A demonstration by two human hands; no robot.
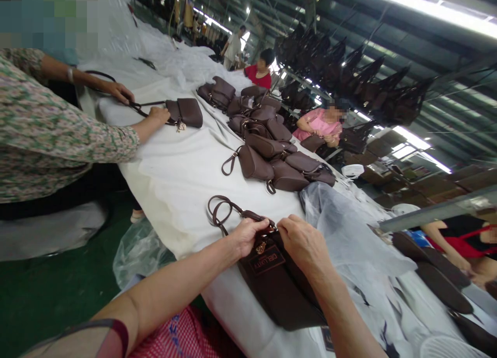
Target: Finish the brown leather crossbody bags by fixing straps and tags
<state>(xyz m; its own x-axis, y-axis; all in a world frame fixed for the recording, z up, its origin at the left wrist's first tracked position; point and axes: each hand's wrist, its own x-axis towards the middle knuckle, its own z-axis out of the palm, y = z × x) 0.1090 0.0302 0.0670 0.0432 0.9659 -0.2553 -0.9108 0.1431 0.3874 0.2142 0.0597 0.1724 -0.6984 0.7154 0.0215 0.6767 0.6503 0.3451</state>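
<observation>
A dark brown handbag (279, 301) lies on the white-covered table right before me, with lettering on its front patch and a gold charm (261, 248) at its top. My left hand (248, 237) is closed on the bag's strap (252, 216), thumb on top, close to the charm. The rest of the strap loops out to the left on the cloth. Fingers curled, my right hand (301, 244) grips the bag's top edge beside the strap's metal fitting. Its fingertips are partly hidden, so the exact part pinched is unclear.
Several brown handbags (272, 140) are piled further along the table (186, 171). At the left, a co-worker's hands (157, 117) hold another bag's strap. Clear plastic sheeting (330, 213) lies to my right. Other people work across the table; bags hang on racks (349, 83).
</observation>
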